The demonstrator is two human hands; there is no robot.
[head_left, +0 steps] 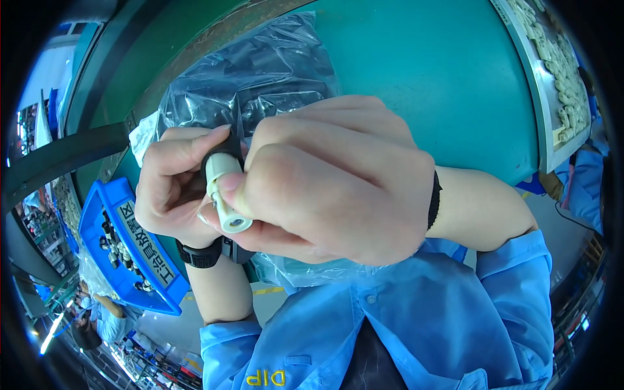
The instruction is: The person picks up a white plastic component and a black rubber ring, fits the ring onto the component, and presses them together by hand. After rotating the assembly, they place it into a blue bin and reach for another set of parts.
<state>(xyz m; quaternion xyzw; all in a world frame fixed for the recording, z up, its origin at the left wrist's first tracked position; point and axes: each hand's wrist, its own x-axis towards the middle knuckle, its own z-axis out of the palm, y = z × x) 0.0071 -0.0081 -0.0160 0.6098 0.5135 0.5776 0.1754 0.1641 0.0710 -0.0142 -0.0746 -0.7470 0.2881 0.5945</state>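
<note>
A small cream-white plastic cylinder (234, 221) with a round hole in its end sits between my two hands, tilted toward me. Its far end goes into a black sleeve-like piece (225, 146). My left hand (170, 185), with a black band on its wrist, has its fingers closed around the black piece. From the right, my right hand (338, 188) pinches the white cylinder, its thumb pressed on the side. The fingers beneath the cylinder are partly hidden.
Behind my hands a clear plastic bag (266, 68) lies on the green tabletop (429, 58). On the left stands a blue bin (170, 300) with several small black-and-white parts. A metal-rimmed tray (537, 120) of cream parts is at the far right. Other people sit or stand farther off.
</note>
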